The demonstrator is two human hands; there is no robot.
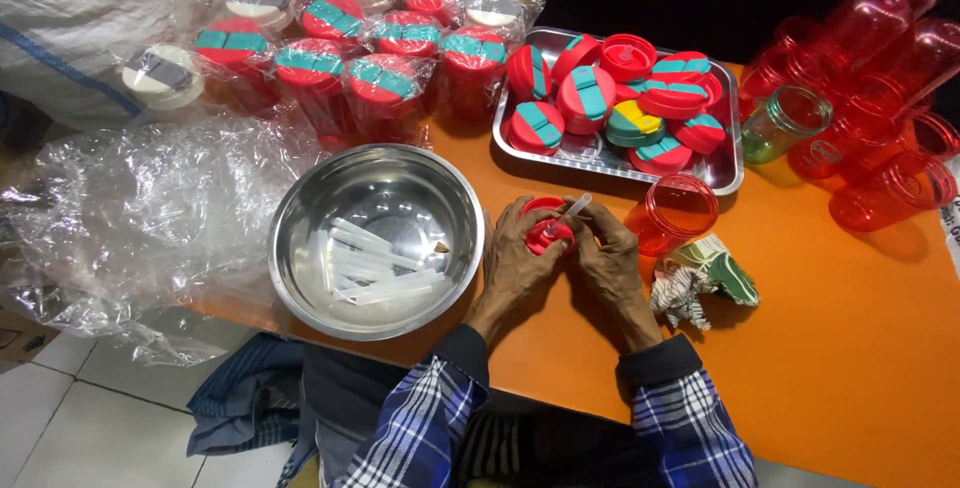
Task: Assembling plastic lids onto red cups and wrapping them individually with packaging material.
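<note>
My left hand (515,258) cups a round red lid (546,235) just above the orange table (850,348). My right hand (610,258) pinches a short clear plastic straw (574,210) that pokes into the lid at a slant. Both hands meet around the lid in the middle of the view. A steel bowl (300,248) with several more clear straws (375,266) sits just left of my left hand. A red transparent cup (672,214) stands right beside my right hand.
A steel tray (728,170) of red lids with teal flaps lies behind the hands. Bagged capped cups (390,58) fill the back left, loose red cups (880,98) the back right, with a green jar (785,123). Crumpled plastic (130,218) lies left; a striped cloth (700,283) lies right.
</note>
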